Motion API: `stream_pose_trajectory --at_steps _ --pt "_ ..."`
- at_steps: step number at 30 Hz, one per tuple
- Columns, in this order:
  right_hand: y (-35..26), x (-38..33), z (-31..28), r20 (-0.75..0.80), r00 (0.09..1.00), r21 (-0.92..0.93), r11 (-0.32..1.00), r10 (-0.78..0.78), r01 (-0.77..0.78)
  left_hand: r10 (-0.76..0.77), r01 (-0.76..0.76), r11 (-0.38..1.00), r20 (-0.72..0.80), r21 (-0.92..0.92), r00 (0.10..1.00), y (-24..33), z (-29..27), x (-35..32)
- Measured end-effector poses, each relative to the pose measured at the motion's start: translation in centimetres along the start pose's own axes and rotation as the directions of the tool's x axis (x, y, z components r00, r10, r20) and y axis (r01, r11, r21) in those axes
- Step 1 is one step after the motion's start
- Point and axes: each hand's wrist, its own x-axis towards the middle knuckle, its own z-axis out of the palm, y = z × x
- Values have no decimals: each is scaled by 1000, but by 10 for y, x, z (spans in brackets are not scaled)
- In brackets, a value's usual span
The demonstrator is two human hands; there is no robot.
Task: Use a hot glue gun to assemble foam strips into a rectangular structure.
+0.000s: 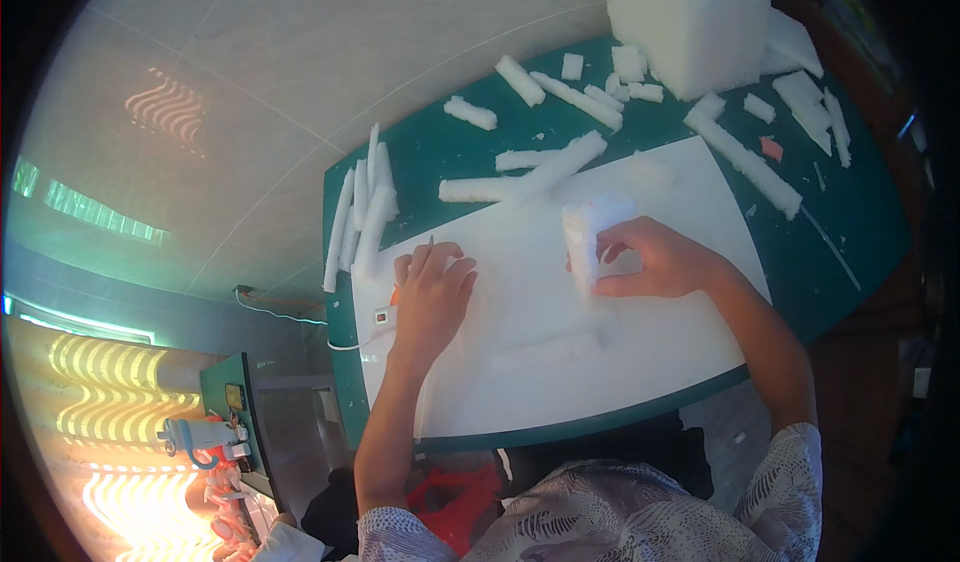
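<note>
My right hand (pixel 655 259) grips a short white foam strip (pixel 578 242) between thumb and fingers, holding it over the white board (pixel 520 302). The strip's long side runs away from me. My left hand (pixel 433 290) is on the board's left part with its fingers curled. A thin dark tip shows just past its fingers; what they close on is mostly hidden. Beside that hand sits a white block with a small switch (pixel 381 317), with a bit of orange showing above it. Another foam strip (pixel 545 350) lies on the board nearer to me.
Crossed foam strips (pixel 555 167) lie at the board's far edge. Several more strips (pixel 365 212) are bunched at the left of the green table (pixel 420 152). A large white foam block (pixel 685 22) stands at the back right, with scraps around it. A white cable (pixel 343 346) crosses the left edge.
</note>
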Motion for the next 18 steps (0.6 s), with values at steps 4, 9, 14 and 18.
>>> stream_pose_trajectory --at_steps 4,9,14,18 --pt "-13 -7 -6 -27 994 -40 993 106 -107 2 159 938 -463 309 887 34 -96 -26" --pt "-8 -3 -3 0 1000 -19 999 31 -31 12 195 962 -745 190 667 25 -168 -62" --pt "-3 -2 0 -15 1000 -38 999 9 -9 -44 229 946 -608 231 793 6 -157 -68" --pt "-4 -1 0 -22 1000 -22 1000 9 -9 -253 220 967 -613 -132 749 7 -142 -63"
